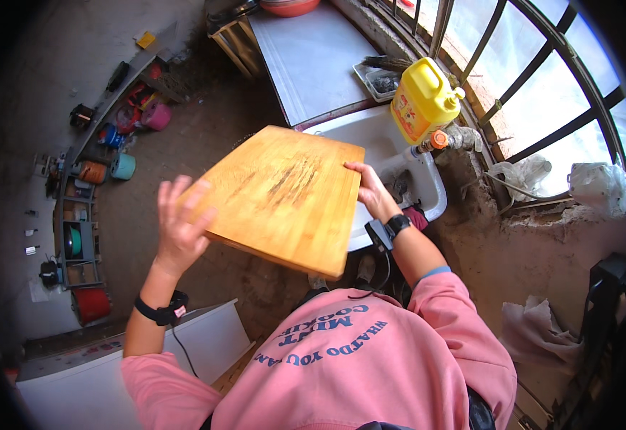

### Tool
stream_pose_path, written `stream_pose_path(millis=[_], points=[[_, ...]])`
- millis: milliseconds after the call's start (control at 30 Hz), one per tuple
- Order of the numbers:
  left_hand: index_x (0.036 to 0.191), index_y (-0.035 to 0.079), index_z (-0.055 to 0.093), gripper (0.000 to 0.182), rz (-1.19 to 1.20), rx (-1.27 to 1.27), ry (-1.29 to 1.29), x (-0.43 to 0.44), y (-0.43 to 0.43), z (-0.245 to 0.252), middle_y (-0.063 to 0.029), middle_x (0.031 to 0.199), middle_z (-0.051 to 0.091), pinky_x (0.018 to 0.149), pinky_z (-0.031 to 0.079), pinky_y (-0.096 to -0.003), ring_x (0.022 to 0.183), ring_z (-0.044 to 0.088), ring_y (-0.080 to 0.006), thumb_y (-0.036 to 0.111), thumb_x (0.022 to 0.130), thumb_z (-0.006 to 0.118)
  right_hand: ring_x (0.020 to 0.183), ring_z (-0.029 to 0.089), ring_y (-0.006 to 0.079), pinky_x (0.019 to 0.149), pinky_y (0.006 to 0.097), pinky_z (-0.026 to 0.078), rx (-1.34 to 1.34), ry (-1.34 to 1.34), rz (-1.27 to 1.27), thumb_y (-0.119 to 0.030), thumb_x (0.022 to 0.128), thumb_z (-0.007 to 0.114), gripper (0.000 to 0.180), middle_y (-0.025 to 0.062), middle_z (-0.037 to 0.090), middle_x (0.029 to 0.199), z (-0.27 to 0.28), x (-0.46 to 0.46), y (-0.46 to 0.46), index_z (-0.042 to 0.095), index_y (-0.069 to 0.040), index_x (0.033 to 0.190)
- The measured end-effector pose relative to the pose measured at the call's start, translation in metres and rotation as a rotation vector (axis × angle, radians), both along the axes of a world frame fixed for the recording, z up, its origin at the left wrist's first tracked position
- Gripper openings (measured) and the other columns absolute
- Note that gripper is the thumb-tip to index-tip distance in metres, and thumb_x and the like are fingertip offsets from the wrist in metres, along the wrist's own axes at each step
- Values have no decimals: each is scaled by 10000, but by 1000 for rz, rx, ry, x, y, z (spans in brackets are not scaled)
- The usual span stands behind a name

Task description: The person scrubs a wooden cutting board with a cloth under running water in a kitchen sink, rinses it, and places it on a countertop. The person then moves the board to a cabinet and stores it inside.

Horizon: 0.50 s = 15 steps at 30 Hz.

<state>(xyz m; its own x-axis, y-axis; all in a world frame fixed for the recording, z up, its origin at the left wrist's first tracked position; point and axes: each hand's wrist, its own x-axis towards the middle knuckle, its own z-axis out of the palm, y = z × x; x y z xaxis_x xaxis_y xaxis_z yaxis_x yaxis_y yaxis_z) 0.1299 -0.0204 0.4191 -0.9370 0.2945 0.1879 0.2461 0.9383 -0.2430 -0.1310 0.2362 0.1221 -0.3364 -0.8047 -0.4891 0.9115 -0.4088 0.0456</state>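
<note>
A thick wooden cutting board [286,188] hangs tilted in front of me, dark worn scratches across its middle. My right hand [369,185] grips its right edge, thumb on the upper face and the other fingers hidden. At the board's left edge is my left hand [181,220], blurred, its fingers spread apart; whether it touches the wood is unclear. Partly behind the board stands a white sink [436,188]. An orange-handled tap [439,140] sits over the basin, where a dark item lies near the drain. A dark red cloth [416,216] hangs at the sink's near edge.
A yellow plastic jug [420,99] stands at the sink's back corner. Beyond is a grey-topped table [313,59] with a plastic tray [375,86] holding a scouring pad. Barred windows [539,80] line the right. Buckets and a low shelf [79,231] stand left; a white cabinet [200,338] is nearer.
</note>
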Motion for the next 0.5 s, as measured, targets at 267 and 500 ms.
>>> stream_pose_path(millis=[267, 500], points=[[1402, 55, 453, 634, 732, 2635, -41, 17, -9, -194, -93, 1391, 533, 1059, 392, -395, 1246, 517, -248, 546, 1014, 352, 1263, 454, 447, 1140, 543, 317, 48, -89, -302, 17, 775, 485, 545, 278, 480, 1351, -54, 56, 17, 405, 116, 1304], [1350, 40, 498, 540, 1150, 2413, -340, -14, 7, -279, -100, 1338, 571, 1033, 441, -443, 1228, 542, -256, 316, 922, 678, 1286, 449, 416, 1154, 519, 303, 33, -53, -340, 45, 773, 487, 575, 261, 472, 1384, -107, 63, 65, 393, 115, 1335]])
